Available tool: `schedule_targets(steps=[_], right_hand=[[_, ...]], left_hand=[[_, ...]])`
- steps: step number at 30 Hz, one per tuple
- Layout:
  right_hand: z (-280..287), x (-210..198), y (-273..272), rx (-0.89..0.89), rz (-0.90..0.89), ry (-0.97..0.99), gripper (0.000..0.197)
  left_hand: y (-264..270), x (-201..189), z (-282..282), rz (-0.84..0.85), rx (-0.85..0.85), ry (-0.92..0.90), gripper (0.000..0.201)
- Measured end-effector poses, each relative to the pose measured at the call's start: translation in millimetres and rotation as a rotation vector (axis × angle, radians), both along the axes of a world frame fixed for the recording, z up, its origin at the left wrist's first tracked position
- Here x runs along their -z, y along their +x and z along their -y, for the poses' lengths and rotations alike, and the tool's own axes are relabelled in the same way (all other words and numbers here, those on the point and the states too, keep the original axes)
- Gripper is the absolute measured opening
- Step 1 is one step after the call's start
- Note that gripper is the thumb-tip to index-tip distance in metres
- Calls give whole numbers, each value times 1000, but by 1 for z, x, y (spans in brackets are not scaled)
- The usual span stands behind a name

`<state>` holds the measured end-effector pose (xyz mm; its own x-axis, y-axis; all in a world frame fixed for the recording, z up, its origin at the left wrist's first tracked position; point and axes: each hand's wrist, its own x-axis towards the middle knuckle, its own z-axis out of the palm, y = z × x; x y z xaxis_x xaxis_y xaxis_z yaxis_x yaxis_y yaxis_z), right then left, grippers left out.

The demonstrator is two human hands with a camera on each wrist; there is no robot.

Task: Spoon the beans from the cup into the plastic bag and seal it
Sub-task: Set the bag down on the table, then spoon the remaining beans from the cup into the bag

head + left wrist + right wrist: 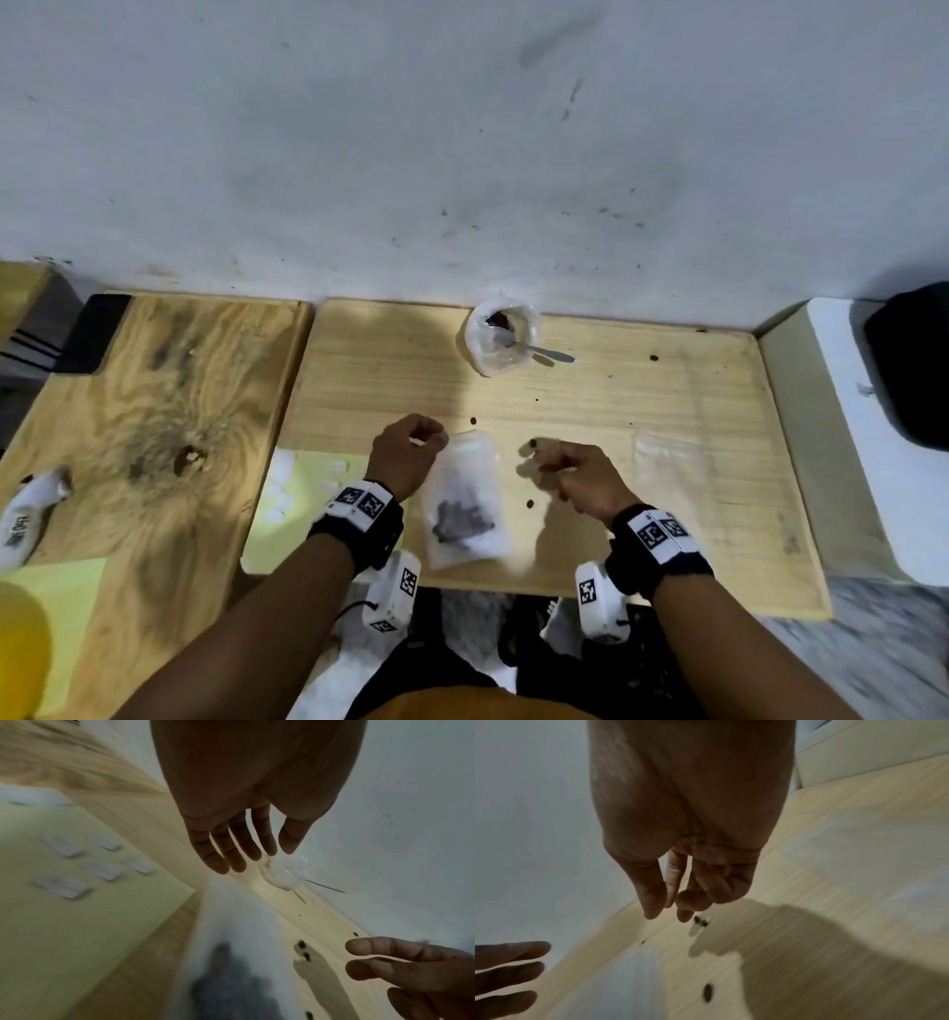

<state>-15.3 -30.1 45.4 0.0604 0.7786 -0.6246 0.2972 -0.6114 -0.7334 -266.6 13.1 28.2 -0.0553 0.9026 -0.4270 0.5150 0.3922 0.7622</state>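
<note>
We see a pale wooden table (667, 411) with straight grain, and beside it a darker board (154, 411) with swirling brown knots. The plastic bag (464, 501) is cloudy clear, holding dark brown beans (462, 516). The cup (500, 336) is translucent white, the spoon (534, 350) silver. Our wristbands (660, 557) are black with black-and-white square markers. The wall (462, 154) is grey-white, smudged.

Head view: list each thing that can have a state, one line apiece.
plastic bag: flat on the table, beans inside, neither hand holding it
cup: upright, a few beans left
spoon: bowl in the cup, handle over the rim
loose beans: scattered on the table
left hand: empty
right hand: empty
</note>
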Motion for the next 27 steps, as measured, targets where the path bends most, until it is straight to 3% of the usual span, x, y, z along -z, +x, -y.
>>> schedule_targets(steps=[4,8,10,12,15,19,23,27], right_hand=[[14,0,55,142,107,10,24],[33,14,112,289,264,3,24],[43,20,133,310,371,-45,40],[50,26,149,291,464,-93,68],[56,37,158,182,551,-182,90],[59,45,154,46,653,-185,75],[58,52,157,126,601,-166,66],[58,56,160,170,556,-153,72]], left_hand=[[57,-4,1,98,135,-36,7],[128,-1,7,227,264,-225,11],[162,2,9,311,289,-413,9],[192,2,12,388,256,-584,11],[229,11,15,337,211,-575,7],[260,22,18,266,162,-486,20],[275,29,19,290,94,-487,14],[278,33,19,348,28,-518,10]])
